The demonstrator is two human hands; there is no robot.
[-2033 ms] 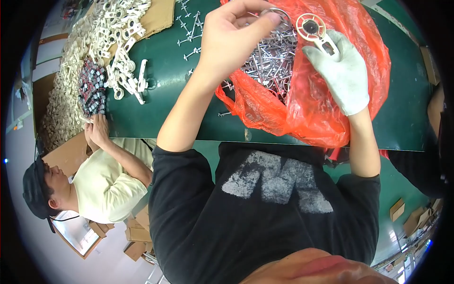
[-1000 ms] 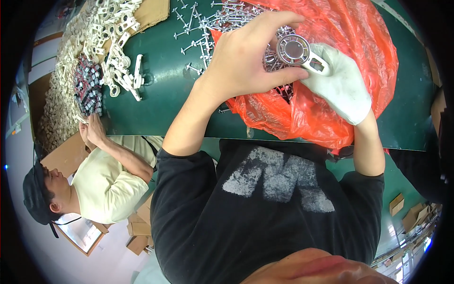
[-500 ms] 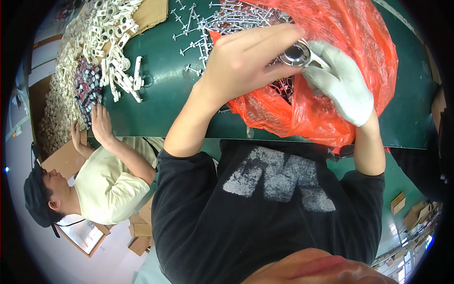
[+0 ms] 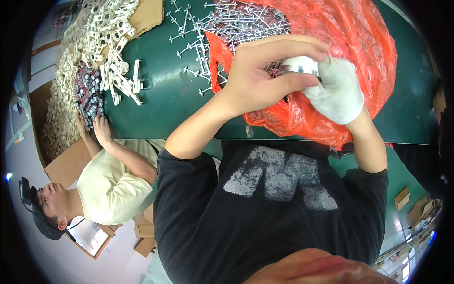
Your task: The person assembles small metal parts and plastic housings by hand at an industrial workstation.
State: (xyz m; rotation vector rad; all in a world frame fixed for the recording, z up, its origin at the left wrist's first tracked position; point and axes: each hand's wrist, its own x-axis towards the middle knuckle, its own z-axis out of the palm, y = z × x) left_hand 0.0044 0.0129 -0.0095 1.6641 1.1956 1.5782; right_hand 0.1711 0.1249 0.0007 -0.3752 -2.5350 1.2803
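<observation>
Head view: the bare left hand [image 4: 272, 75] has its grip pinched on the white-and-metal part [image 4: 302, 67], thumb nearest the body; the gloved right hand [image 4: 336, 92] seems closed around its other end (which is hidden). The part is above the bag [image 4: 371, 61], off the near edge of the counter [image 4: 156, 97]. Should the thumb slide on smooth metal, it could tilt, or drop among the pins [image 4: 243, 21].

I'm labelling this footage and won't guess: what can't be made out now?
All in the head view:
- White part: right end, hidden by the right hand.
- Metal parts: some, covered by the left hand.
- Red bag: far end, cut off by the top edge.
- Dark bundle: single pieces, too small.
</observation>
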